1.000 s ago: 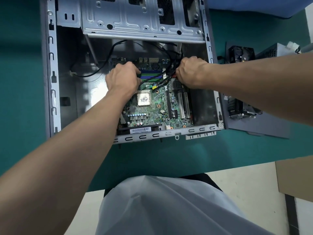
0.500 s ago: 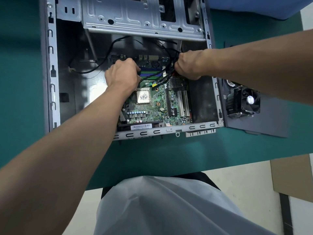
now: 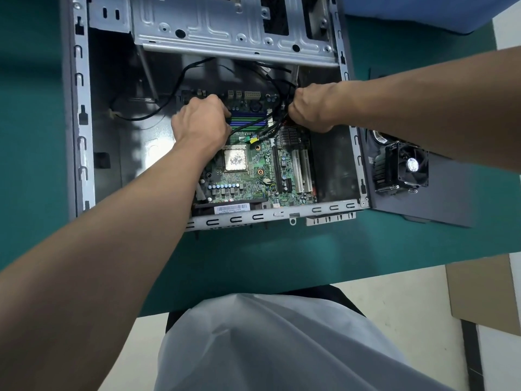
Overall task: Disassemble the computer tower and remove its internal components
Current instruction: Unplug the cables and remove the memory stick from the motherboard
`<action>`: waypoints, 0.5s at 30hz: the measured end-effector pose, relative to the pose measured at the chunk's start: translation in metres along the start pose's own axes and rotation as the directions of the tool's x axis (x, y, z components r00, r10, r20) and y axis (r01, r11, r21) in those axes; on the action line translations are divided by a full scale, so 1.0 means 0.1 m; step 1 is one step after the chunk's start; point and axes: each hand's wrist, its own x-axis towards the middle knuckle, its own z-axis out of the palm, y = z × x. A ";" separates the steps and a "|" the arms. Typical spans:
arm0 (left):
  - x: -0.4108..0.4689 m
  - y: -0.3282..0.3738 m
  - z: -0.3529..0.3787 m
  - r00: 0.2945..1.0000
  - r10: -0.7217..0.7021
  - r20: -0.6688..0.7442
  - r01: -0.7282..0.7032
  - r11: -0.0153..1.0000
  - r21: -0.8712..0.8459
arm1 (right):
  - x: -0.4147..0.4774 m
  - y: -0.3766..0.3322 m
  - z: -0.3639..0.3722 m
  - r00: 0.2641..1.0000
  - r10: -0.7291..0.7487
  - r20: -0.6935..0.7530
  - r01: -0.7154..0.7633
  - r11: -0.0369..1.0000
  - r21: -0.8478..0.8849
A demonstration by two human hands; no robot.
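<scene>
Head view: inside the open computer tower (image 3: 81,114) lying on the tabletop (image 3: 253,263), the right hand (image 3: 313,108) grips the limp cable bundle (image 3: 275,127), probably best pulled by its plugs, above the stiff, fragile motherboard (image 3: 253,176), while the left hand (image 3: 200,122) curls beside it, its hold hidden.

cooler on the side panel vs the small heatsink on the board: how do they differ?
Place: the cooler lies outside the case on the grey side panel; the small heatsink sits mounted on the motherboard.
Fan: the cooler carries a black fan over its fins; the small heatsink is bare fins.
Size: the cooler looks clearly larger than the small heatsink.
Shared: both are finned metal.
</scene>
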 end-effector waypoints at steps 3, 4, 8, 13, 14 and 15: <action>-0.01 0.01 0.00 1.000 -0.006 -0.001 0.006 1.000 0.005 | -0.02 -0.03 -0.01 0.999 -0.016 0.051 0.017 1.000 -0.018; -0.01 0.01 0.01 1.000 -0.007 0.000 0.007 1.000 0.005 | -0.02 -0.03 -0.02 0.999 -0.014 0.051 0.015 1.000 -0.018; 0.00 0.00 0.00 1.000 -0.009 -0.001 0.009 1.000 0.002 | -0.02 -0.02 -0.01 1.000 -0.004 -0.006 0.004 1.000 0.025; -0.01 0.01 0.01 1.000 -0.007 0.003 0.007 1.000 0.002 | -0.03 -0.04 0.00 0.999 0.022 -0.039 -0.019 0.997 0.068; -0.01 0.00 0.00 1.000 -0.006 0.000 0.006 1.000 0.002 | -0.02 -0.04 0.01 0.999 0.026 -0.028 -0.024 0.997 0.077; -0.01 0.00 0.00 1.000 -0.006 -0.002 0.006 1.000 0.002 | -0.02 -0.04 0.02 1.000 0.025 -0.008 -0.025 0.997 0.068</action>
